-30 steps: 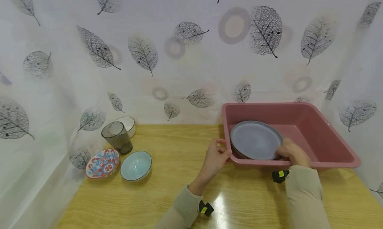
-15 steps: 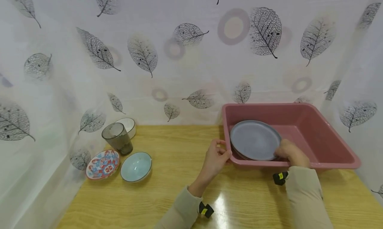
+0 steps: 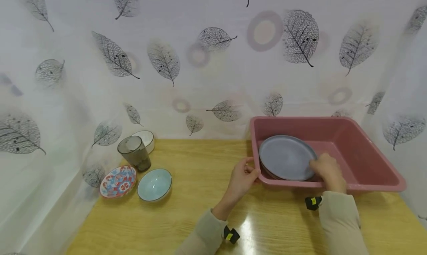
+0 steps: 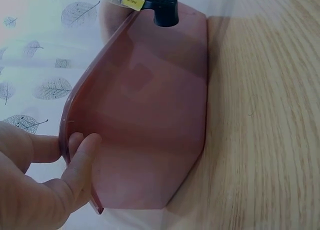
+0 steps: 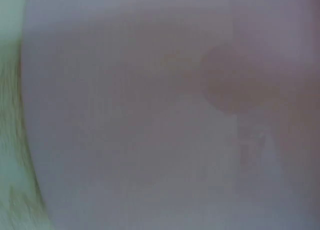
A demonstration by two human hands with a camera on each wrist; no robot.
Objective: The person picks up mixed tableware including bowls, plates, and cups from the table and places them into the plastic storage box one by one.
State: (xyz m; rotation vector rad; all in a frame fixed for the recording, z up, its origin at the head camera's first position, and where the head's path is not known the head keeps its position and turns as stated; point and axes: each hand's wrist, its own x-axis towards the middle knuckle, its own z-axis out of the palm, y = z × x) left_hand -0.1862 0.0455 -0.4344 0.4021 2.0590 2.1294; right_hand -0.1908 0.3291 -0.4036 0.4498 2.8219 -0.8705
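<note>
A pink plastic tub [image 3: 367, 145] stands on the wooden table at the right. Inside it, a grey-blue plate [image 3: 285, 156] leans on a few darker plates against the tub's near-left side. My left hand [image 3: 245, 173] grips the tub's near-left corner rim, thumb inside and fingers outside. In the left wrist view that hand [image 4: 55, 175] pinches the tub [image 4: 150, 115] at the rim. My right hand [image 3: 325, 168] reaches into the tub and holds the grey-blue plate by its right edge. The right wrist view is only a blurred pink surface.
At the table's left stand a smoky glass tumbler [image 3: 134, 153], a white bowl [image 3: 146, 138] behind it, a red-and-blue patterned bowl [image 3: 118, 181] and a light-blue bowl [image 3: 154, 184]. A leaf-print curtain closes off the back and both sides.
The head view has drifted slightly. Both hands keep their holds, and the plate and tub stay in place.
</note>
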